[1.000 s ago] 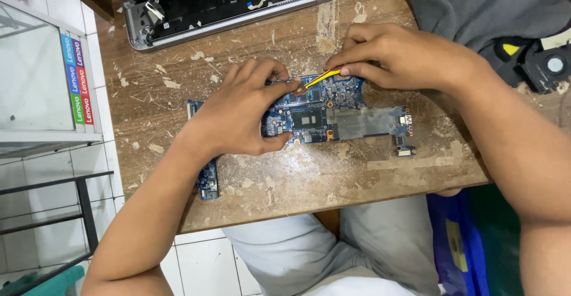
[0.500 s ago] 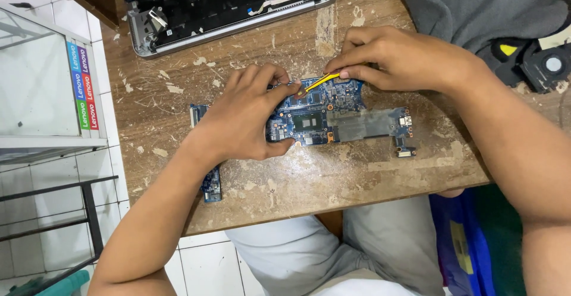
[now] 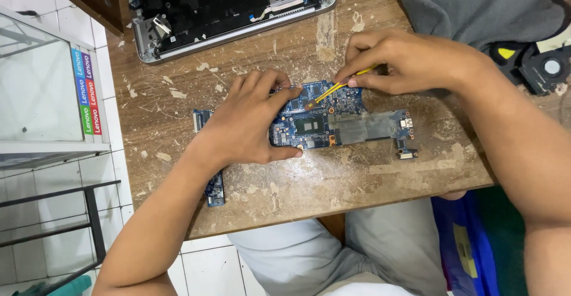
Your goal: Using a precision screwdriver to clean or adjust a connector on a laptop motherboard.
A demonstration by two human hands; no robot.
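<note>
A blue laptop circuit board (image 3: 333,123) lies flat near the middle of a worn, paint-flecked wooden worktop (image 3: 309,177), its long side running left to right, with a dark square chip (image 3: 310,126) showing at its centre and a grey shielded stretch to the right of that. The left hand (image 3: 253,120) rests palm-down over the board's left end, fingers spread and pressing it to the wood, thumb lying along the near edge; it grips nothing. The right hand (image 3: 401,61) is closed in a pinch on yellow tweezers (image 3: 336,87), whose tips slant down and left onto the board's upper middle part. A narrow blue strip of board (image 3: 215,189) pokes out from under the left forearm toward the worktop's near edge. Farther away, at the far edge, sits an opened laptop base (image 3: 232,8) with its black insides and a fan exposed. A grey cloth (image 3: 482,8) lies at the far right, with a black fan unit (image 3: 547,67) just beside it. Left of the worktop stands a glass cabinet (image 3: 41,88) with a striped coloured sticker, over a white tiled floor.
</note>
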